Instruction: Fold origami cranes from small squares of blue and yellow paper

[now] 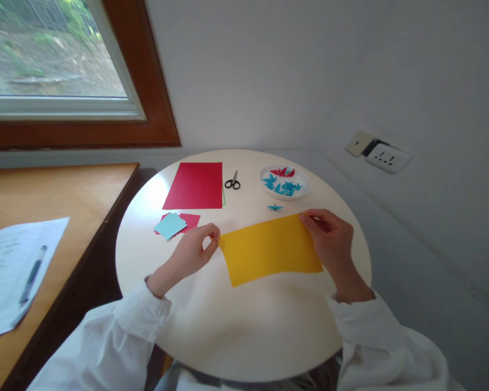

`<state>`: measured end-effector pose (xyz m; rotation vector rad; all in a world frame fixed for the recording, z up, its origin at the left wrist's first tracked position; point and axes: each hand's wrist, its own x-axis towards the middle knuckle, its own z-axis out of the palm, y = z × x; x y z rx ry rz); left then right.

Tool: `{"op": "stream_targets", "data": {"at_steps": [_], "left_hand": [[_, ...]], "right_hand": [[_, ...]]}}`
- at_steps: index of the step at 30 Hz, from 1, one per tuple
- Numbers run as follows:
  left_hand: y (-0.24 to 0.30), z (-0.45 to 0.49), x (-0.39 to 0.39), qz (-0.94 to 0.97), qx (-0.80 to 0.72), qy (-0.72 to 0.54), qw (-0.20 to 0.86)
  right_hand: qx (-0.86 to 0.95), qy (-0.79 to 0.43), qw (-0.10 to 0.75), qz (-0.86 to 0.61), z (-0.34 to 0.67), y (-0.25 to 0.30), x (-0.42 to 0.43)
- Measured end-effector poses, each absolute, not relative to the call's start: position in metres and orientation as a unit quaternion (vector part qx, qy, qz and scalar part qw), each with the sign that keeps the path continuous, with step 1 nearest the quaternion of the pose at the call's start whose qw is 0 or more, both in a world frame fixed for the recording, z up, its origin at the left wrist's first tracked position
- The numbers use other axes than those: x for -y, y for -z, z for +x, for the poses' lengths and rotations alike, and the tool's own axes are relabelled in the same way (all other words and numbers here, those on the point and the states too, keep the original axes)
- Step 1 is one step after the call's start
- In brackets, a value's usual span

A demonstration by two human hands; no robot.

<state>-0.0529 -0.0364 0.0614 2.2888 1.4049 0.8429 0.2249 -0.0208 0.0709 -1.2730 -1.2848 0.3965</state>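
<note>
We're looking down at a round, pale table (244, 331), both hands up front. We're seeing the left hand (193, 247) pinching the upper left corner of a yellow sheet (273, 247), thumb and fingertip together on the paper. The right hand (330, 239) is clamping the upper right corner, thumb in front, covering part of that side. The sheet is stretching between the two hands over the middle of the table, its lower edge hanging towards the wearer; we aren't able to tell whether that edge is touching the tabletop.

Just beyond the sheet, a lone blue folded bird (275, 207) is sitting in front of a white dish (305, 180), which is holding more blue birds (287, 189) and some red ones (282, 172). Scissors (233, 182) are lying between the dish and a large red sheet (195, 184), with green edges peeking out under it. Near the left hand, light blue squares (171, 225) are overlapping red pieces (192, 221). Far left, we're noting a pen (32, 274) resting on papers (8, 244) on a wooden desk (85, 187).
</note>
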Motion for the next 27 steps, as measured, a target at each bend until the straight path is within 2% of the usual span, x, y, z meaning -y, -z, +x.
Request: {"op": "stream_targets", "data": {"at_steps": [9, 14, 17, 27], "left_hand": [[-0.061, -0.067, 0.034, 0.764, -0.512, -0.339, 0.199], [-0.043, -0.067, 0.03, 0.697, -0.503, -0.386, 0.334], [-0.029, -0.059, 0.028, 0.66, -0.51, -0.364, 0.415], [-0.027, -0.034, 0.022, 0.575, -0.505, -0.341, 0.547]], "right_hand": [[0.522, -0.142, 0.631, -0.556, 0.245, -0.068, 0.017], [0.501, -0.164, 0.645, -0.553, 0.251, -0.058, 0.014], [0.481, -0.206, 0.652, -0.548, 0.248, -0.05, 0.013], [0.422, -0.29, 0.673, -0.534, 0.243, -0.038, 0.018]]}}
